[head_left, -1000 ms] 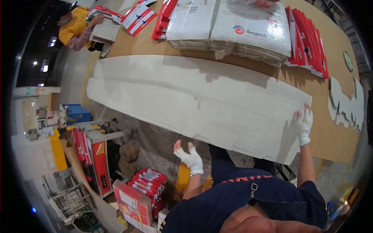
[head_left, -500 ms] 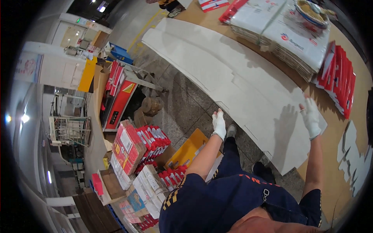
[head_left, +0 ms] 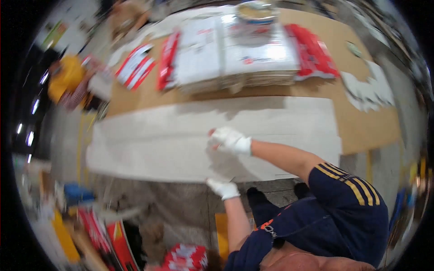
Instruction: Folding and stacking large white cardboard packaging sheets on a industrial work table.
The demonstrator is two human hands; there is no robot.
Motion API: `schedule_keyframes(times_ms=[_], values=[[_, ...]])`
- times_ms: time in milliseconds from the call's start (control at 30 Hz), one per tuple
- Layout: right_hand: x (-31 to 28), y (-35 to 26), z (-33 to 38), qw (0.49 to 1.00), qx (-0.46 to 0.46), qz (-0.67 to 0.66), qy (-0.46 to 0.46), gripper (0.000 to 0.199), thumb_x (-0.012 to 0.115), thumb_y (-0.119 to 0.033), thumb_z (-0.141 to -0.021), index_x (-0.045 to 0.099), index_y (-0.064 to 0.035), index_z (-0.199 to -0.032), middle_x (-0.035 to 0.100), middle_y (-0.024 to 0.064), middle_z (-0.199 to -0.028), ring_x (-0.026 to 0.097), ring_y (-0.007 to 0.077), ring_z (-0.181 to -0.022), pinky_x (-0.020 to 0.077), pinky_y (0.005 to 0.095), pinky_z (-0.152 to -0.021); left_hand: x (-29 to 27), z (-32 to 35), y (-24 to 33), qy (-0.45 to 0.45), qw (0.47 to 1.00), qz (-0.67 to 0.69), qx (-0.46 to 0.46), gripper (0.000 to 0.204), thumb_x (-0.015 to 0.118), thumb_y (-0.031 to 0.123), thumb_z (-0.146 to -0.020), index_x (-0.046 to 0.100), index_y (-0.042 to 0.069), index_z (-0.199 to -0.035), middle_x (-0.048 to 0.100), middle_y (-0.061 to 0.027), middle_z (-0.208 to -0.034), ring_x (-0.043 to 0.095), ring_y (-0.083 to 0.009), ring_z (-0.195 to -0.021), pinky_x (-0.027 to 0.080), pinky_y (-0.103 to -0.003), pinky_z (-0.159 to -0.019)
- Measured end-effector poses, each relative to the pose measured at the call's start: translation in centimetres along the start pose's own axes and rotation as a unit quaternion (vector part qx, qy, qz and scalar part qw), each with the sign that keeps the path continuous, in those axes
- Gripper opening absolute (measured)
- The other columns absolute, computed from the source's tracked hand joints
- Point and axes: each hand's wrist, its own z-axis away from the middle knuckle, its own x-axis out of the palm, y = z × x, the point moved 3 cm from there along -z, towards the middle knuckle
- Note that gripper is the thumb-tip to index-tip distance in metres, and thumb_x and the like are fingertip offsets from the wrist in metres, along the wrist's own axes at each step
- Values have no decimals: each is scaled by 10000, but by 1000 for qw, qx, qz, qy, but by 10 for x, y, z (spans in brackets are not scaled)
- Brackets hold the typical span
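Note:
A long white sheet (head_left: 149,135), creased and smooth, lies along the near side of the brown table. Both my hands wear white gloves that leave the fingertips bare. Over the sheet's middle is my right hand (head_left: 230,140), its thumb and fingers apart, nothing between them, its shadow falling below. By the sheet's near edge is my left hand (head_left: 223,188), fingers stretched out to the left. The fingertips meet the edge in the picture; blur hides whether they touch it.
Behind the sheet, a strapped stack of white mailers (head_left: 199,54) carries a plastic-wrapped roll (head_left: 257,12). Red packets (head_left: 312,54) flank it. Ragged white offcuts (head_left: 368,88) lie at right. A person in yellow (head_left: 68,83) is at far left. Red bundles (head_left: 185,257) sit below the table.
My view has swung round, so the table now lies across in front. My right hand has come in from the sheet's right end to its middle, and my left hand is at its near edge.

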Motion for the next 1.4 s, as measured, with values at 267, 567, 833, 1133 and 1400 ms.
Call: schedule_keyframes(times_ms=[267,567,833,1133,1400], values=[[-117,45,176,949,200,217,115,460,622,-295,-784,530,-1,-1126,523,177,-1188,501,326,-1091,401,400,-930,-20,10,7,119,984,-113,64,564,430,383,-852,470,-33,-1232,472,-142,-1287,488,-261,-1123,375,-376,-968],[-293,71,565,693,600,312,251,435,579,-319,-793,530,1,-1084,557,183,-1042,514,340,-1019,405,412,-901,79,93,-84,9,739,-546,394,488,481,106,-895,321,27,-1349,308,-176,-1377,402,-284,-1200,375,-370,-985],[-350,74,814,540,729,225,356,459,529,-316,-841,497,-30,-1198,526,194,-1148,478,358,-1085,386,421,-928,163,161,-247,-142,726,-602,300,447,498,29,-861,365,-4,-1287,343,-113,-1350,405,-250,-1193,399,-325,-936],[-381,78,836,577,703,216,357,449,564,-291,-826,496,-20,-1179,527,200,-1113,481,363,-1063,398,427,-899,306,145,-401,-430,440,-720,322,373,609,180,-834,525,2,-1151,520,-173,-1147,497,-304,-1099,398,-369,-928],[-547,204,863,657,623,317,282,504,607,-281,-794,475,9,-1185,526,202,-1086,487,366,-1025,392,430,-903,387,192,-594,-509,378,-732,250,513,582,356,-834,502,-6,-1188,481,-202,-1238,427,-347,-1185,352,-365,-996]])
